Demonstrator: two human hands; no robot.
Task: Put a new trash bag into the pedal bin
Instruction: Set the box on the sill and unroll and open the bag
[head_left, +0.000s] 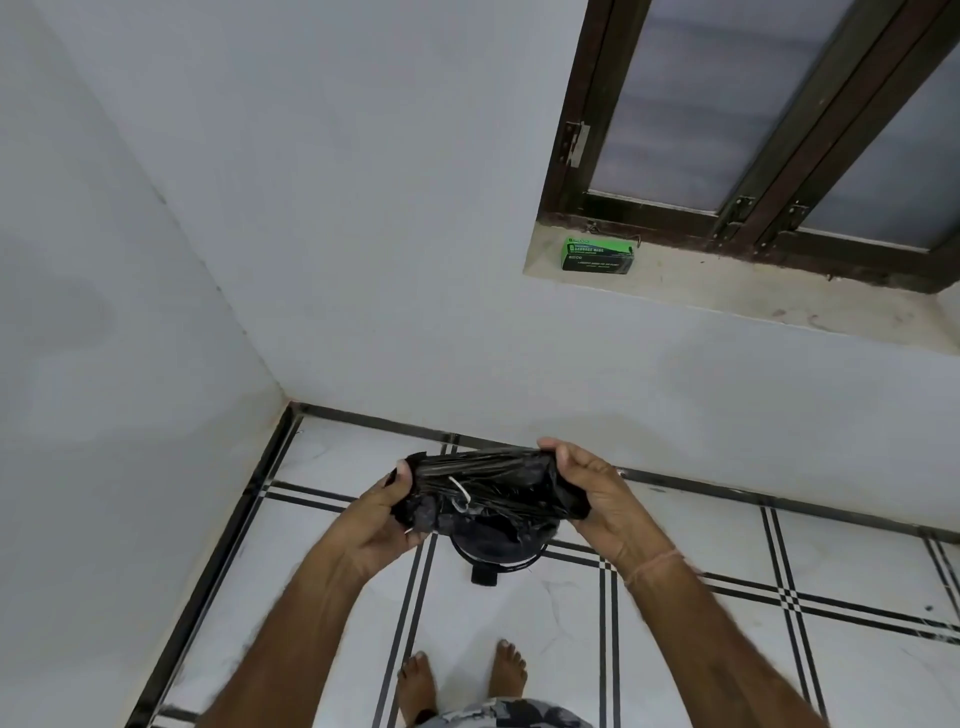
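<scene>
I see the left hand (387, 514) and right hand (587, 499) each gripping one end of the black trash bag (493, 483), fingers curled round bunched plastic, holding it taut above the pedal bin (491, 553) near the floor's (545, 623) corner. A green box (597, 254) sits at the left end of the window sill (727, 291)

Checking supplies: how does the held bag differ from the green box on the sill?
The trash bag is black and crumpled; the green box is straight-edged, printed. Left hand and right hand grip the trash bag above the pedal bin; the green box lies untouched on the window sill.
</scene>
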